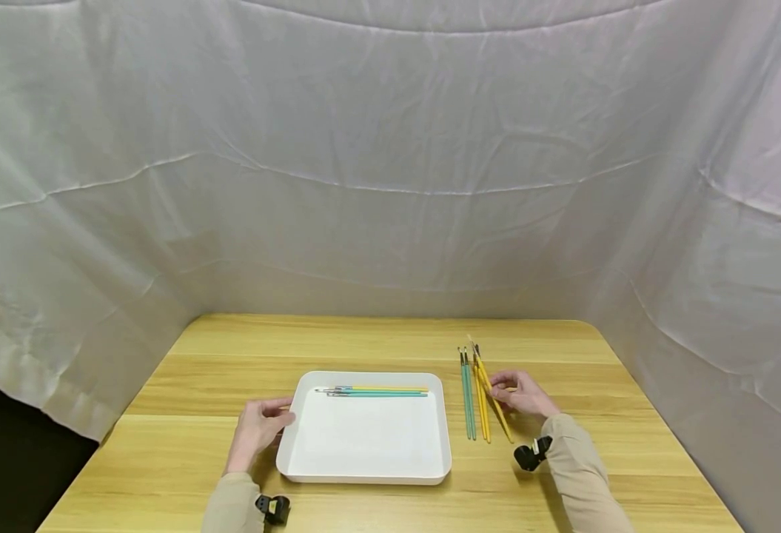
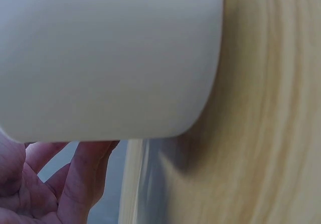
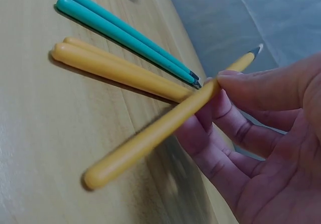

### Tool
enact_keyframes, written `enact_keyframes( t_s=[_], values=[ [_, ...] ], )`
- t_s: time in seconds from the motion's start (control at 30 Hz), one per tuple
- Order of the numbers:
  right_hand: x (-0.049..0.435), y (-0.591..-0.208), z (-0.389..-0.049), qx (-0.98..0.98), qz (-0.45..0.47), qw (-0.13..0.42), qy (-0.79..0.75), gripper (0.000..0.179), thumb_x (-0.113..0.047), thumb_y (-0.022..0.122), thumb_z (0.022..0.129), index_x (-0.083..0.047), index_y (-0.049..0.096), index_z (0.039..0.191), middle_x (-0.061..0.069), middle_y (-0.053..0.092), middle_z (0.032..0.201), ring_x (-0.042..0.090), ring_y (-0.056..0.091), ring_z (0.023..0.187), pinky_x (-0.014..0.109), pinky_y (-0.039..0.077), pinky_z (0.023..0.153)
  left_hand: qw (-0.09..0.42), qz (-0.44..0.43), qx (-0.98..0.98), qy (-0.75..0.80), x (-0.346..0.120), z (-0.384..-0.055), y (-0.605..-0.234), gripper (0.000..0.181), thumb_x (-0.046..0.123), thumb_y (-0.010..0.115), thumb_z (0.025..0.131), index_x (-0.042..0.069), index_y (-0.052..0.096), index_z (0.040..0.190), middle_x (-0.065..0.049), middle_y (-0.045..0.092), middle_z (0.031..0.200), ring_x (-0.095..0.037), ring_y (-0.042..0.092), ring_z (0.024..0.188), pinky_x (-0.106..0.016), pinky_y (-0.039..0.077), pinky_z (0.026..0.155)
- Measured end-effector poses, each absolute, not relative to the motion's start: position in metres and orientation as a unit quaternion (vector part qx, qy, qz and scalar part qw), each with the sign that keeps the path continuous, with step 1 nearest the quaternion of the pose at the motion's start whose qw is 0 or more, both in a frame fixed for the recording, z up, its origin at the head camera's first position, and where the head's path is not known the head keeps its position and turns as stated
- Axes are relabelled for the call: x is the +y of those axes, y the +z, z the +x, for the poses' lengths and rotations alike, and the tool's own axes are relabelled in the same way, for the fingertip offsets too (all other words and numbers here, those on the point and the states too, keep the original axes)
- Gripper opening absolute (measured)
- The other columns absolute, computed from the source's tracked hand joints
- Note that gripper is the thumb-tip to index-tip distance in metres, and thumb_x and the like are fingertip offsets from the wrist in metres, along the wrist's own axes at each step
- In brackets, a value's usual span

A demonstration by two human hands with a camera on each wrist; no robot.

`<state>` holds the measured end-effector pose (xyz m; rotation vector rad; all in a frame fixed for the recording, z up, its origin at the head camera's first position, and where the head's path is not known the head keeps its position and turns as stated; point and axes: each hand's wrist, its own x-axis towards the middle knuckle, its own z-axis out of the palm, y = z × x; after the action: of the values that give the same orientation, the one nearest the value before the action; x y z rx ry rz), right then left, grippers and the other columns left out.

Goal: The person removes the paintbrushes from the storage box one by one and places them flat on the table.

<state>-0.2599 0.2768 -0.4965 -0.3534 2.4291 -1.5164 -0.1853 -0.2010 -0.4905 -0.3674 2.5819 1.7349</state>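
Note:
A white rectangular tray (image 1: 370,440) is gripped at its left edge by my left hand (image 1: 257,431). The left wrist view shows that hand's curled fingers (image 2: 83,179) at the tray's side, partly hidden by it. Inside the tray, near its far side, lie a yellow paintbrush (image 1: 393,388) and green paintbrushes (image 1: 390,394). Right of the tray, my right hand (image 1: 526,394) pinches a yellow paintbrush (image 3: 150,133) between thumb and fingers, slanting over its neighbours. Beside it lie two more yellow paintbrushes (image 3: 110,66) and two green paintbrushes (image 3: 120,30), side by side.
The wooden table (image 1: 337,507) carries the tray and the brushes. A pale grey curtain (image 1: 390,244) hangs behind the table and along both sides. Each wrist wears a small black camera, such as the right wrist camera (image 1: 531,454).

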Motion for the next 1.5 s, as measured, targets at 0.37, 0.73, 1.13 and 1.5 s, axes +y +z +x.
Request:
enact_keyframes(
  t_s=[0.37, 0.73, 1.13, 1.5],
  values=[
    [0.278, -0.494, -0.260, 0.813, -0.107, 0.141, -0.555, 0.038, 0.004, 0.057, 0.093, 0.028, 0.045, 0.120, 0.023, 0.065, 0.098, 0.015, 0.064, 0.073, 0.029, 0.063, 0.067, 0.006, -0.117, 0.822, 0.558, -0.202, -0.185, -0.491, 0.036, -0.001, 0.065, 0.088, -0.010, 0.066, 0.123, -0.026, 0.071, 0.100, -0.021, 0.071, 0.074, -0.036, 0.064, 0.065],
    [0.277, -0.493, -0.260, 0.800, -0.057, 0.159, -0.576, 0.040, 0.008, 0.056, 0.092, 0.027, 0.039, 0.124, 0.016, 0.065, 0.095, 0.014, 0.064, 0.070, 0.030, 0.064, 0.069, 0.008, -0.118, 0.823, 0.555, -0.202, -0.185, -0.491, 0.036, -0.001, 0.065, 0.089, -0.010, 0.066, 0.124, -0.026, 0.071, 0.101, -0.020, 0.071, 0.073, -0.036, 0.063, 0.063],
    [0.270, -0.496, -0.266, 0.817, -0.003, 0.147, -0.558, 0.037, 0.008, 0.058, 0.091, 0.024, 0.044, 0.122, 0.015, 0.063, 0.091, 0.015, 0.064, 0.068, 0.030, 0.063, 0.066, 0.010, -0.118, 0.825, 0.553, -0.201, -0.185, -0.491, 0.036, 0.000, 0.065, 0.089, -0.009, 0.066, 0.123, -0.027, 0.072, 0.102, -0.021, 0.071, 0.075, -0.037, 0.064, 0.065],
    [0.264, -0.497, -0.269, 0.835, 0.030, 0.118, -0.537, 0.034, 0.007, 0.063, 0.088, 0.021, 0.049, 0.116, 0.014, 0.062, 0.088, 0.014, 0.061, 0.063, 0.026, 0.061, 0.058, 0.007, -0.117, 0.824, 0.554, -0.201, -0.186, -0.491, 0.036, 0.000, 0.065, 0.089, -0.009, 0.067, 0.123, -0.026, 0.072, 0.101, -0.021, 0.071, 0.074, -0.037, 0.063, 0.064]
  ],
)
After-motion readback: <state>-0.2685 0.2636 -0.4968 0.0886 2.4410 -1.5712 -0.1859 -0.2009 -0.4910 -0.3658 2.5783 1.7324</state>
